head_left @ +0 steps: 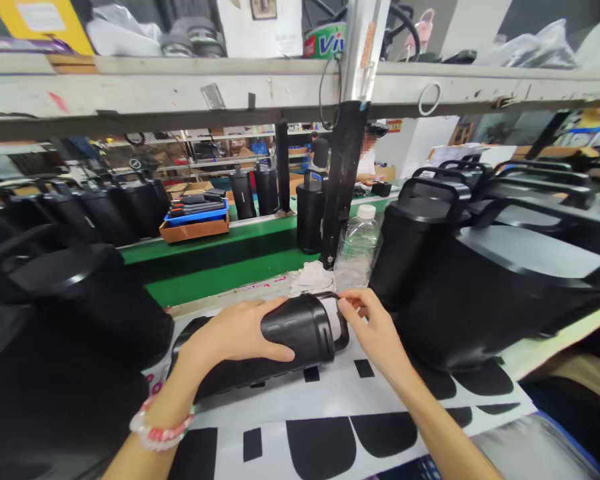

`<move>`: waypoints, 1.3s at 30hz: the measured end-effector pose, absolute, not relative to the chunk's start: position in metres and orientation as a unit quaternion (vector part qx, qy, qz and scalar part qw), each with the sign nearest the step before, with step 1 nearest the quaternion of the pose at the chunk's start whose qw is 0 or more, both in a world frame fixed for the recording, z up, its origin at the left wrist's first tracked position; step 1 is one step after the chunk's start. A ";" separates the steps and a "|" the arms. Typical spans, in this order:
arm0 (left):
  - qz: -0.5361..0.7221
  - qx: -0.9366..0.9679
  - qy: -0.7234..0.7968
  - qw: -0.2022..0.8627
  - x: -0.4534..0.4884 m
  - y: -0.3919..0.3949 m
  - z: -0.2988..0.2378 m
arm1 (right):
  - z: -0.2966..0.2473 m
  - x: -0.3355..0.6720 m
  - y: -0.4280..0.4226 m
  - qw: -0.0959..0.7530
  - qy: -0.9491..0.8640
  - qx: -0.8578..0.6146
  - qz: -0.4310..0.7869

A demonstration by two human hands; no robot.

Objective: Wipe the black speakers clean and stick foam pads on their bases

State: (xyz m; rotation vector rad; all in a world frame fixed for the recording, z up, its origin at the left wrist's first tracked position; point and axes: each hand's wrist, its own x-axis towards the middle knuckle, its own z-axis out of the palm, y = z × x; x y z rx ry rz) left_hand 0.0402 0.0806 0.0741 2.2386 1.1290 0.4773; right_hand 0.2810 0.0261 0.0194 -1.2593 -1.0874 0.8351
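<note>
A black cylindrical canister (pixel 300 331) lies on its side on the white work surface, its handled end pointing right. My left hand (pixel 243 333) is laid over its body, thumb toward me and fingers curving over the far side, holding it. At the right end, my right hand (pixel 373 327) pinches the upper corner of the looped black handle (pixel 344 328) between thumb and fingers. Whether anything small sits in that pinch is hidden. Beneath and in front of the canister are white sheets (pixel 273 430) with black cut shapes (pixel 320 445), some rounded, some small and square.
Upright black canisters stand close on the right (pixel 480 300) and left (pixel 95 293). A clear plastic bottle (pixel 359 247) and white cloth (pixel 314 277) sit behind my right hand. Beyond are a post (pixel 341 180), green conveyor (pixel 195 270) and overhead shelf (pixel 155 87); people are farther back.
</note>
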 end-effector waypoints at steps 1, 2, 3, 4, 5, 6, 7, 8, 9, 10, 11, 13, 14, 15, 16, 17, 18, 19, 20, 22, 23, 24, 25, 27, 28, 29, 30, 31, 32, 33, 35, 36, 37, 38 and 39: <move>0.155 0.846 0.424 0.284 0.040 0.083 0.074 | 0.020 0.277 0.020 0.594 -0.465 -0.541 0.371; 0.123 0.854 0.423 0.277 0.040 0.084 0.074 | 0.020 0.272 0.016 0.587 -0.458 -0.535 0.399; 0.099 0.859 0.422 0.271 0.040 0.087 0.075 | 0.020 0.267 0.013 0.578 -0.448 -0.525 0.436; 0.080 0.863 0.422 0.267 0.041 0.089 0.077 | 0.020 0.262 0.012 0.570 -0.434 -0.512 0.474; 0.064 0.865 0.424 0.262 0.042 0.091 0.078 | 0.020 0.258 0.012 0.566 -0.418 -0.505 0.500; 0.048 0.866 0.426 0.258 0.043 0.093 0.080 | 0.020 0.256 0.015 0.566 -0.405 -0.503 0.512; 0.036 0.866 0.427 0.256 0.044 0.095 0.081 | 0.020 0.254 0.018 0.565 -0.398 -0.507 0.515; 0.026 0.866 0.429 0.256 0.044 0.097 0.083 | 0.021 0.254 0.021 0.561 -0.396 -0.511 0.516; 0.020 0.865 0.430 0.257 0.045 0.098 0.084 | 0.021 0.254 0.025 0.556 -0.397 -0.515 0.517; 0.018 0.864 0.431 0.258 0.045 0.100 0.084 | 0.022 0.255 0.028 0.552 -0.398 -0.519 0.518; 0.019 0.864 0.432 0.259 0.045 0.100 0.085 | 0.022 0.256 0.030 0.548 -0.399 -0.520 0.519; 0.022 0.864 0.433 0.257 0.045 0.101 0.085 | 0.022 0.257 0.033 0.544 -0.401 -0.520 0.521; 0.026 0.864 0.432 0.258 0.044 0.101 0.085 | 0.022 0.257 0.034 0.544 -0.402 -0.520 0.521; 0.030 0.864 0.431 0.260 0.044 0.102 0.085 | 0.022 0.257 0.034 0.545 -0.402 -0.519 0.521; 0.035 0.862 0.432 0.263 0.044 0.102 0.084 | 0.022 0.257 0.034 0.546 -0.402 -0.519 0.521; 0.037 0.860 0.435 0.264 0.044 0.102 0.084 | 0.021 0.257 0.034 0.547 -0.402 -0.518 0.521; 0.036 0.858 0.439 0.265 0.045 0.102 0.084 | 0.021 0.256 0.034 0.548 -0.401 -0.517 0.520; 0.032 0.856 0.442 0.265 0.045 0.102 0.084 | 0.021 0.256 0.035 0.549 -0.401 -0.516 0.520; 0.026 0.856 0.442 0.265 0.045 0.103 0.084 | 0.021 0.256 0.035 0.550 -0.401 -0.516 0.521; 0.022 0.860 0.435 0.266 0.046 0.103 0.084 | 0.020 0.255 0.036 0.550 -0.400 -0.515 0.522; 0.025 0.862 0.429 0.268 0.046 0.103 0.085 | 0.020 0.255 0.036 0.550 -0.399 -0.515 0.523; 0.030 0.863 0.425 0.271 0.046 0.103 0.085 | 0.020 0.255 0.036 0.550 -0.398 -0.514 0.524; 0.035 0.863 0.424 0.272 0.046 0.103 0.085 | 0.020 0.254 0.036 0.551 -0.397 -0.514 0.524; 0.041 0.860 0.428 0.273 0.046 0.103 0.085 | 0.020 0.254 0.036 0.552 -0.396 -0.512 0.525; 0.040 0.858 0.431 0.275 0.045 0.104 0.084 | 0.020 0.254 0.036 0.552 -0.396 -0.511 0.526; 0.039 0.857 0.432 0.277 0.045 0.104 0.084 | 0.020 0.254 0.036 0.552 -0.396 -0.510 0.528; 0.038 0.857 0.431 0.279 0.045 0.104 0.084 | 0.020 0.254 0.036 0.552 -0.396 -0.509 0.529; 0.037 0.858 0.429 0.280 0.045 0.104 0.084 | 0.020 0.254 0.036 0.553 -0.396 -0.507 0.529; 0.036 0.859 0.428 0.279 0.045 0.104 0.083 | 0.020 0.254 0.036 0.555 -0.396 -0.506 0.529; 0.035 0.860 0.428 0.276 0.046 0.104 0.083 | 0.020 0.254 0.036 0.557 -0.395 -0.505 0.528; 0.032 0.860 0.432 0.268 0.046 0.104 0.082 | 0.020 0.253 0.035 0.560 -0.394 -0.502 0.528; 0.030 0.860 0.434 0.266 0.046 0.104 0.082 | 0.020 0.253 0.035 0.562 -0.393 -0.501 0.528; 0.028 0.861 0.433 0.267 0.046 0.104 0.082 | 0.020 0.253 0.035 0.563 -0.392 -0.501 0.528; 0.029 0.861 0.431 0.270 0.047 0.104 0.083 | 0.020 0.253 0.035 0.564 -0.390 -0.501 0.528; 0.030 0.860 0.429 0.274 0.047 0.104 0.083 | 0.021 0.253 0.035 0.565 -0.390 -0.500 0.528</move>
